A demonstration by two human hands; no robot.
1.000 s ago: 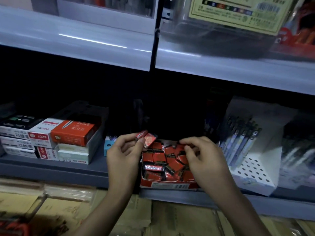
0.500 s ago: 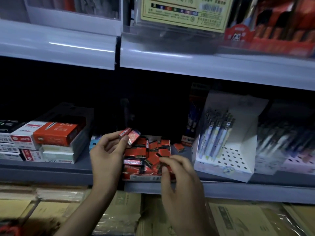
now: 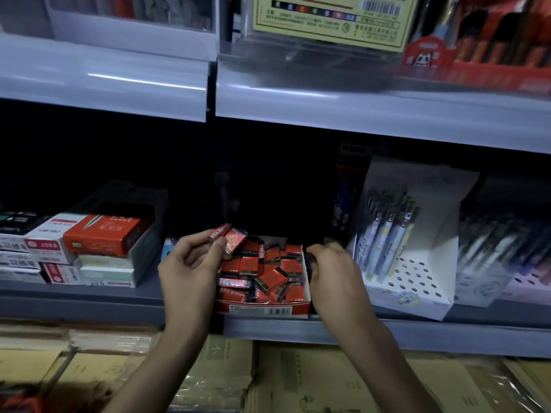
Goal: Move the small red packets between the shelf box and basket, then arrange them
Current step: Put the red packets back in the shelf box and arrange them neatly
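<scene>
The left hand (image 3: 190, 272) pinches two packets (image 3: 228, 237) between thumb and fingertips, raised just above the back-left corner of the shelf box (image 3: 262, 310). That box sits right at the front lip of the shelf (image 3: 89, 298), with the rest of the red packets (image 3: 262, 272) heaped loose inside it. The right hand (image 3: 335, 274) is curled at the box's right wall. Whether it grips the cardboard, a packet or nothing I cannot tell, as the fingertips are lost in shadow. No basket is in sight. To my eye the pinch on the pair is thin, and the two are fanned apart rather than stacked. One could slip out and fall into the heap, or past the edge onto the cartons (image 3: 298, 380) below. A tug at that wall might drag the box over the lip and spill the lot. The pen display (image 3: 417, 281) stands just beside the right wrist, so a careless swing could knock it. The dim light won't help anyone find a dropped packet.
</scene>
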